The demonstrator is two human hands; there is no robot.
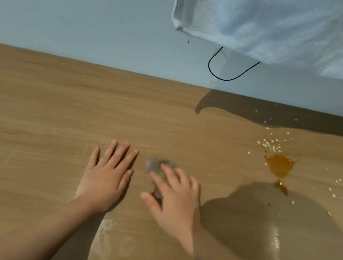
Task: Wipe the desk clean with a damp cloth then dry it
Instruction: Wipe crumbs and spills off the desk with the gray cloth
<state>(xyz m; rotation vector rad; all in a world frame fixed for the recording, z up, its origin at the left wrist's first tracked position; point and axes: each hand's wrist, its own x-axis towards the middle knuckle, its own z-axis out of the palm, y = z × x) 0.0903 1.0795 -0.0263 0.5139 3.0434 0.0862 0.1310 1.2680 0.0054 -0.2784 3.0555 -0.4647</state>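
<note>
1. Both hands are down on the desk. The left hand lies flat, palm down, fingers straight and close together, holding nothing.
2. Just beside it, the right hand has its fingers spread and fairly straight over a small grey cloth. It seems to press the cloth onto the wood rather than pinch it, though that patch is blurred.
3. The cloth peeks out past the fingertips, near the middle of the desk and well apart from the mess.
4. Off to the right lies an amber puddle, with a smaller drop just on its near side. Pale flakes are scattered around it, some reaching back to the wall.
5. Near the front edge, between the forearms, pale streaks mark the wood. They may be a damp trace from wiping, but I can't be sure.
6. A white towel hangs above the far right of the desk, and a black cord loops below it against the wall. The towel may be meant for drying.
7. From where I stand, the job looks barely begun. The puddle and flakes look untouched, so most of the damp wiping is left, and the drying has not started.
</note>
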